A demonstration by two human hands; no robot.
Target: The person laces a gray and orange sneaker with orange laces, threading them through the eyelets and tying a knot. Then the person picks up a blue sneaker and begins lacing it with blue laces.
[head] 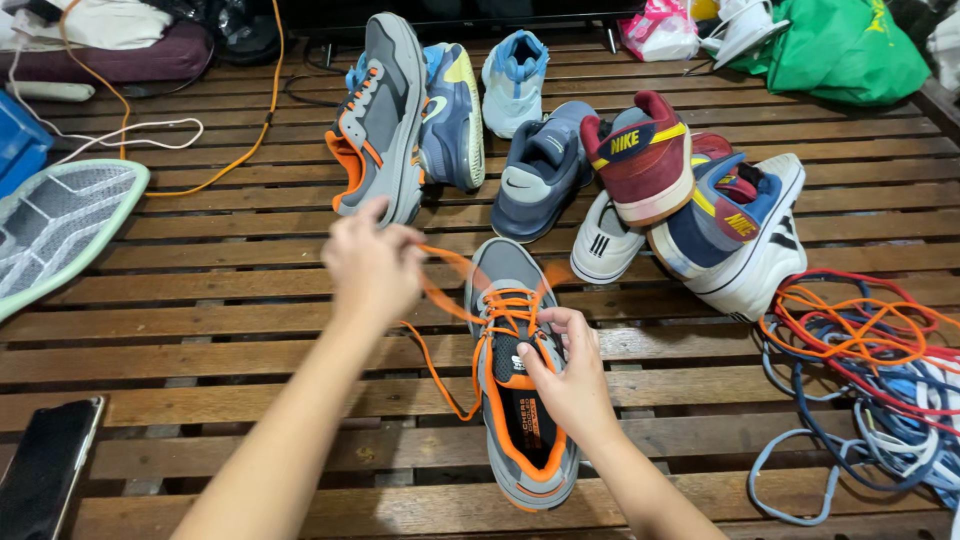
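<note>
Pinching an orange lace (pixel 440 262), the left hand (pixel 372 265) is closed and raised, while the right hand (pixel 570 375) is pressed half-curled on the grey and orange sneaker (pixel 520 400), toe pointing away on the slatted wooden floor (pixel 250 330). A green bag (pixel 850 50) is seen top right, loose laces (pixel 860 370) at right.

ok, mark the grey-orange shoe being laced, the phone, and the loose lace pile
grey-orange shoe (pixel 527 455): head view, on the dark insole at the heel opening.
phone (pixel 45 470): head view, middle of its black screen.
loose lace pile (pixel 860 345): head view, on the tangled orange and red laces.
</note>
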